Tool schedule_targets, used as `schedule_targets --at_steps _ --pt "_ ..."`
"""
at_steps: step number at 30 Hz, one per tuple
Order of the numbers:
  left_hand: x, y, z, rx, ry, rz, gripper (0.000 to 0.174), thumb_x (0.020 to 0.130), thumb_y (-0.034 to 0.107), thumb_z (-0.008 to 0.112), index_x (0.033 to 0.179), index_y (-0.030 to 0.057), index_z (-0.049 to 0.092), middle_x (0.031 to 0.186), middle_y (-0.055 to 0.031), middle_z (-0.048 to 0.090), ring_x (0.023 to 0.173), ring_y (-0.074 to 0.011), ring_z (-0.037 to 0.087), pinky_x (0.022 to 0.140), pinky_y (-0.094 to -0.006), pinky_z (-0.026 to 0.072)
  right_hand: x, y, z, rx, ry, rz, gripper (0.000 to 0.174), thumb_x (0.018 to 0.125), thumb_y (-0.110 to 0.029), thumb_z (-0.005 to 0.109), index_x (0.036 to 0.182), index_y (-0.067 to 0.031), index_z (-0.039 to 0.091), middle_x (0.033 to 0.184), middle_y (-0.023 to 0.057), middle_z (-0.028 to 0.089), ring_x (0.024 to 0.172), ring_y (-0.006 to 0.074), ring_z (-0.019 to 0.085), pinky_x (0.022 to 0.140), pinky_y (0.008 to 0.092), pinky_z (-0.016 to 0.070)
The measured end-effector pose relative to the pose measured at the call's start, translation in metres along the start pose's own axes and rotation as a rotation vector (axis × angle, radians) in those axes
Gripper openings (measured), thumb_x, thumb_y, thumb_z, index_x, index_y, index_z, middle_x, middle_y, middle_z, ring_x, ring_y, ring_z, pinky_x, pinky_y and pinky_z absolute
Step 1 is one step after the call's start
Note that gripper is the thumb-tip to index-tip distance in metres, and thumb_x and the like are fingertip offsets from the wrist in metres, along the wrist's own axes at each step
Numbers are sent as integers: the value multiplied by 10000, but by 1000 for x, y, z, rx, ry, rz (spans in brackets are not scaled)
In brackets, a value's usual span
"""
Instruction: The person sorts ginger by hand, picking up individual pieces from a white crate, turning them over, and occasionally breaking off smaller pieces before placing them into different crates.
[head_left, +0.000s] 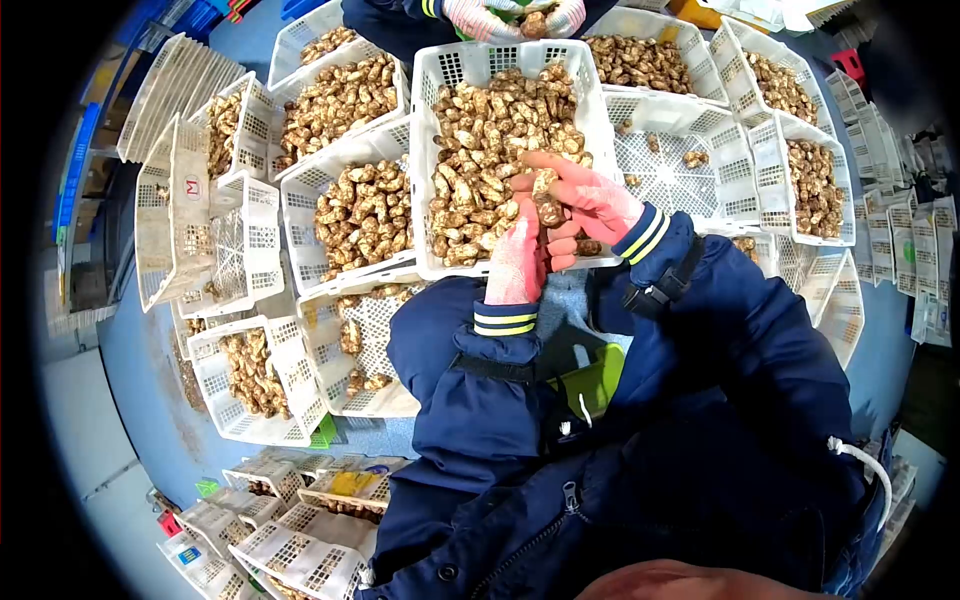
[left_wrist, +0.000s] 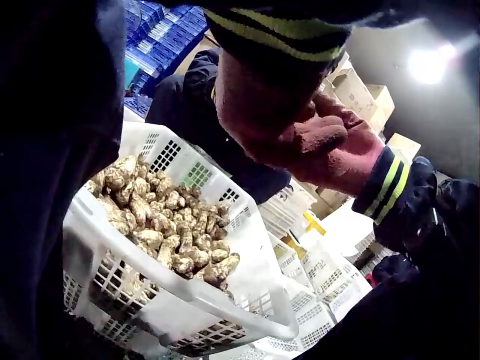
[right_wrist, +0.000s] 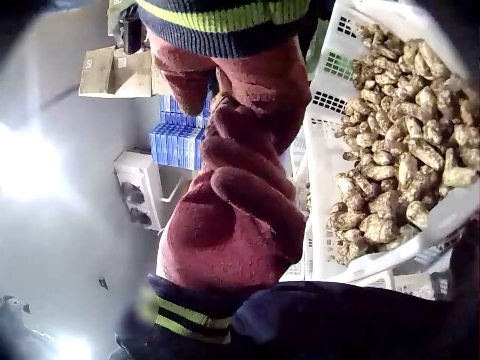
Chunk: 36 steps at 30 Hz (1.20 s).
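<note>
A large white basket [head_left: 425,200] heaped with brown-and-cream mushrooms [head_left: 480,200] stands right in front of me. Over its near right part, my pink-gloved right hand [head_left: 600,205] pinches one mushroom [head_left: 546,196], pale at the top and dark brown below. My left hand [head_left: 515,260], also gloved, meets it from the left with its thumb and fingers on the same mushroom. Another brown piece [head_left: 588,247] shows at the lower curled fingers of the right hand. In the right wrist view the left hand's fingers [right_wrist: 247,195] are curled, and the gloves mostly hide the held mushroom.
White baskets with mushrooms stand left [head_left: 290,235] and right [head_left: 765,180] of the large one. A nearly bare basket [head_left: 670,185] holds a few pieces. Across from me another person's gloved hands [head_left: 515,18] hold a mushroom. More baskets [head_left: 300,560] stand low at left.
</note>
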<state>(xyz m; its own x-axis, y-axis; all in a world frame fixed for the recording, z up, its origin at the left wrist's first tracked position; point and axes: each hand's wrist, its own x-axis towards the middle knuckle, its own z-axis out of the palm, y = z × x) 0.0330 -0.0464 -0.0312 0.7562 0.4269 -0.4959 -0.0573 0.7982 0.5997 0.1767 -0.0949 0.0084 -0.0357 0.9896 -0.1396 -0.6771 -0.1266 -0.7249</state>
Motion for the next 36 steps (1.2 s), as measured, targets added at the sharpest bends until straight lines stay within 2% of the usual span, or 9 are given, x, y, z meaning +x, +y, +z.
schedule_targets --at_steps 12,16,18,20,22,24,27,31,36 --pt "0 2 8 -15 -66 -8 548 861 545 382 1051 54 534 882 -64 601 686 -155 551 626 -282 451 -3 -6 -5 -64 111 54 421 847 -87 509 1243 2 395 1086 121 540 948 196 557 823 299 448" --pt "8 4 -7 -26 93 72 503 894 450 396 1102 3 495 1011 -114 572 871 -195 554 744 -311 464 -16 -60 -31 -701 218 -251 396 801 -59 502 1187 23 460 1055 113 575 973 193 559 816 267 441" --pt "11 2 -21 -94 125 232 471 899 413 413 1120 3 483 1047 -116 558 892 -203 553 769 -323 465 -40 -105 -68 -977 281 -207 342 780 -58 524 1119 -15 538 1035 62 588 912 115 547 797 234 425" --pt "4 10 -17 -102 202 295 452 899 395 424 1128 9 482 1053 -122 559 930 -214 550 809 -322 456 -79 -126 -132 -925 383 220 327 784 -55 522 1109 -34 555 1043 74 592 911 149 561 780 239 432" --pt "3 10 -16 -156 186 369 454 898 394 428 1135 9 478 1066 -121 555 931 -214 550 805 -320 457 -135 -122 -208 -1684 46 498 376 787 -168 560 1149 -71 537 1051 125 588 936 223 564 802 281 434" --pt "5 12 -16 -190 186 398 433 900 357 432 1131 -7 473 1044 -133 560 903 -222 563 786 -324 469 -160 -115 -177 -1798 419 801 431 763 -299 588 1141 -96 548 1053 173 575 955 271 556 834 318 425" --pt "1 11 -13 -202 199 423 415 898 318 445 1129 -26 466 1022 -147 564 885 -232 577 770 -334 484 -124 -119 -148 -1522 517 488 418 776 -315 552 1098 -48 556 880 121 617 711 188 594 679 299 469" --pt "0 13 -15 -207 221 419 414 898 317 448 1130 -25 467 1023 -148 564 884 -231 579 761 -332 488 -21 -70 -101 -1427 202 433 357 781 -285 534 1073 -85 580 872 117 630 645 186 614 654 300 491" --pt "-5 19 -17 -185 215 411 389 909 336 422 1127 19 479 1070 -114 555 914 -203 554 796 -321 459 29 78 -122 -2499 -302 489 363 797 -244 445 1126 -123 539 1042 136 589 947 242 578 805 370 453"
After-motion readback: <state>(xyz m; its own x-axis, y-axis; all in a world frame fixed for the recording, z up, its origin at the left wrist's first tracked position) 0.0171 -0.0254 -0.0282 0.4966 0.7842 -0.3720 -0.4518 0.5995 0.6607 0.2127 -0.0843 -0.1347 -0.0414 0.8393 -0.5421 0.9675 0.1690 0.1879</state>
